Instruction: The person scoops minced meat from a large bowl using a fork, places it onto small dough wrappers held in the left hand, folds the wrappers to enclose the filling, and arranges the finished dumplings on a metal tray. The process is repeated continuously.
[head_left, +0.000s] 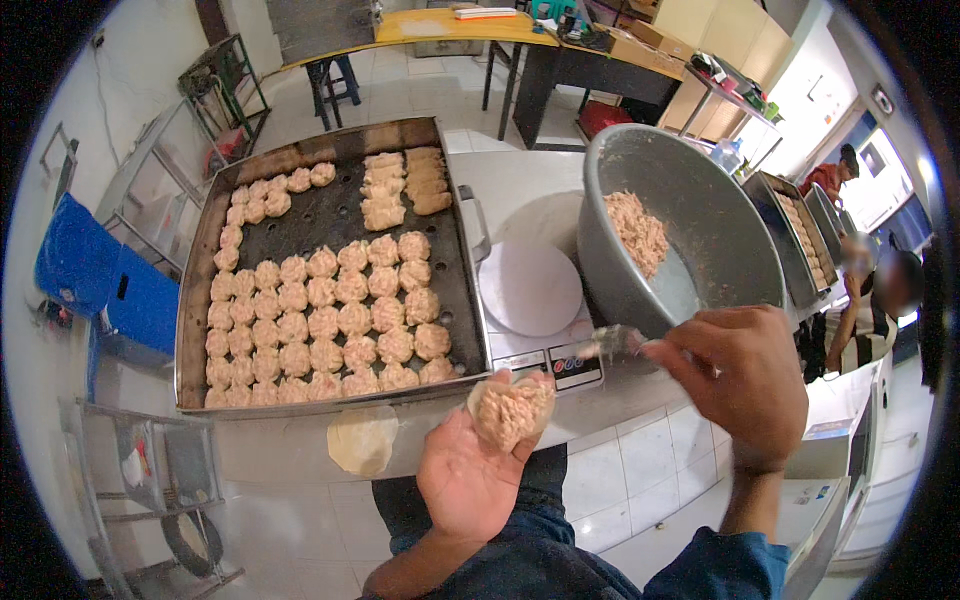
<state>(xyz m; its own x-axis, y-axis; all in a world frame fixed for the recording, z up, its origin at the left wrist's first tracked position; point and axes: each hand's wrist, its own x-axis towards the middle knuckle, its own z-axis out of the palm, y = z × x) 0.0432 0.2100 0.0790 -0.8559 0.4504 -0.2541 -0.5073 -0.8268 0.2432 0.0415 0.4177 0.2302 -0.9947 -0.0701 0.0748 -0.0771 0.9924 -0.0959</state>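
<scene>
The left hand (475, 478) is palm up and cupped, its fingers curled about a thin, pale dough wrapper heaped with pinkish minced filling (515, 412). The right hand (738, 380) is closed, pinching the end of a small flat metal spatula (615, 342) between thumb and fingers; the smeared blade points left, apart from the filled wrapper and above the control panel of a white kitchen scale (530, 288). The scale stands ahead of the left hand.

Ahead of the right hand is a deep, round grey plastic basin (720, 190) with a mound of minced mixture (636, 232) against its left wall. To the left of and beyond the left hand lies a rectangular metal tray (320, 210), bearing rows of round, pleated dumplings (325, 320) and elongated pieces (383, 190). One flat, round cream wrapper (362, 440) lies just left of the left hand, at the near edge of the pale surface (270, 450).
</scene>
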